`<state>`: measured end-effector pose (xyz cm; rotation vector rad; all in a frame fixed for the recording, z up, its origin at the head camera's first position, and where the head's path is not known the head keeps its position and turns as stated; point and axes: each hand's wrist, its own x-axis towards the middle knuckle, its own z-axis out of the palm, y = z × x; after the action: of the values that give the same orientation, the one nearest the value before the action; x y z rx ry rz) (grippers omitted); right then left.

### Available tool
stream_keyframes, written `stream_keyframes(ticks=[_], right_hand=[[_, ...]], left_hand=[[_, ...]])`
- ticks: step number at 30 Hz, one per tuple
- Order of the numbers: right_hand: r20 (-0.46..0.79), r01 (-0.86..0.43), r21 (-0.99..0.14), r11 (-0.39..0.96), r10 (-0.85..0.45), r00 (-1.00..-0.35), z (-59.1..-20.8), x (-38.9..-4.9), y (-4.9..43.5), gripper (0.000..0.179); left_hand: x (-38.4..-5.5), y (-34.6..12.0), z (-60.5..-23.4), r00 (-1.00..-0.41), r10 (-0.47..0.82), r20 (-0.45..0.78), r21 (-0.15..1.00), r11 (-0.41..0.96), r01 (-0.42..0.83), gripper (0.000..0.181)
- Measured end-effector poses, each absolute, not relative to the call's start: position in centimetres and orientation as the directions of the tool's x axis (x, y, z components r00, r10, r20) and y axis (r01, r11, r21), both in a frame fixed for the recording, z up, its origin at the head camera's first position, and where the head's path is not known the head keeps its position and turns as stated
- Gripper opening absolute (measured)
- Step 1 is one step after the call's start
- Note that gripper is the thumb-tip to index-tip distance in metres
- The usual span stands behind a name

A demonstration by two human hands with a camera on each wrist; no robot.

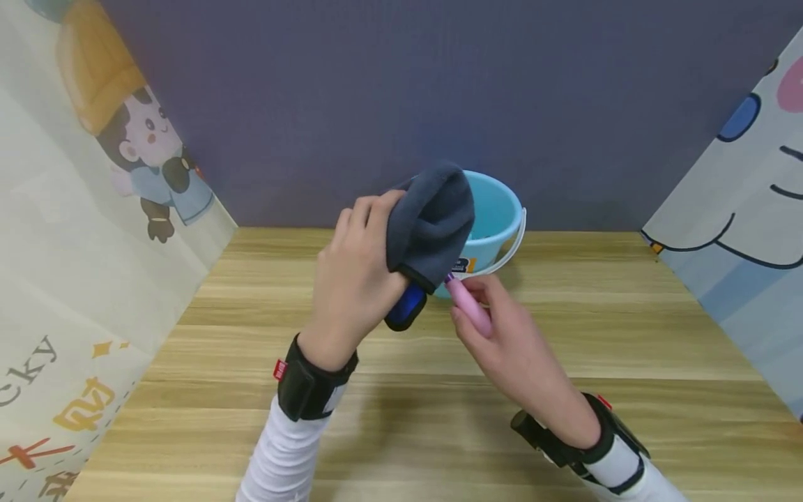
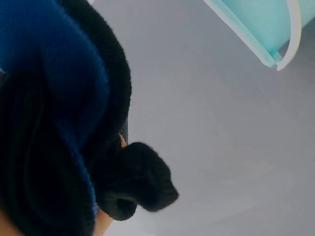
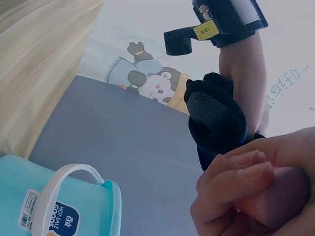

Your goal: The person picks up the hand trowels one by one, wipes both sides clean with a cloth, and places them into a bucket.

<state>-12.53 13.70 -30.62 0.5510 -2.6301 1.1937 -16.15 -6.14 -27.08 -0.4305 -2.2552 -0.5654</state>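
My left hand (image 1: pixel 357 268) grips a dark grey fleece item (image 1: pixel 436 219) with black edging and a bright blue lining. In the left wrist view its folds (image 2: pixel 74 73) show blue inside, and a black knotted bit sticks out at the lower middle. My right hand (image 1: pixel 511 341) pinches a slim pink handle (image 1: pixel 470 307) with a purple collar. The collar end meets the lower edge of the fleece in the head view, and whatever lies beyond it is hidden. In the right wrist view, fingers curl round the handle's thick pink end (image 3: pixel 290 194).
A light blue bucket (image 1: pixel 495 202) with a white handle stands behind the hands, close to the grey back panel (image 1: pixel 314 90). Wood-grain tabletop (image 1: pixel 251 314) spreads beneath. Cartoon-printed side panels (image 1: pixel 56 230) rise left and right. Both wrists wear black straps.
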Motion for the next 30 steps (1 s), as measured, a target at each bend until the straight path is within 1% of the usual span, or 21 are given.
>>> stream_keyframes(ticks=[5,14,23,27,30], right_hand=[[0.317,-0.410,-0.689,0.598,-0.259,-0.912,-30.6,-12.5,13.7,0.032],[0.293,-0.394,-0.700,0.595,-0.264,-0.919,-30.6,-12.3,13.8,0.032],[0.299,-0.399,-0.698,0.594,-0.265,-0.917,-30.7,-12.4,13.9,0.030],[0.276,-0.384,-0.737,0.557,-0.270,-0.922,-30.7,-12.8,13.9,0.028],[0.250,-0.354,-0.773,0.527,-0.259,-0.933,-30.6,-13.0,14.0,0.031]], left_hand=[[-16.2,-6.6,-26.9,-0.658,0.093,0.748,0.276,0.857,0.435,0.059],[-16.2,-7.6,-26.6,-0.678,0.019,0.734,0.342,0.853,0.395,0.061],[-16.3,-8.3,-26.4,-0.660,-0.060,0.748,0.384,0.851,0.358,0.059],[-16.3,-8.6,-26.3,-0.661,-0.077,0.747,0.400,0.846,0.353,0.059],[-16.3,-8.8,-26.3,-0.659,-0.083,0.748,0.410,0.838,0.360,0.059]])
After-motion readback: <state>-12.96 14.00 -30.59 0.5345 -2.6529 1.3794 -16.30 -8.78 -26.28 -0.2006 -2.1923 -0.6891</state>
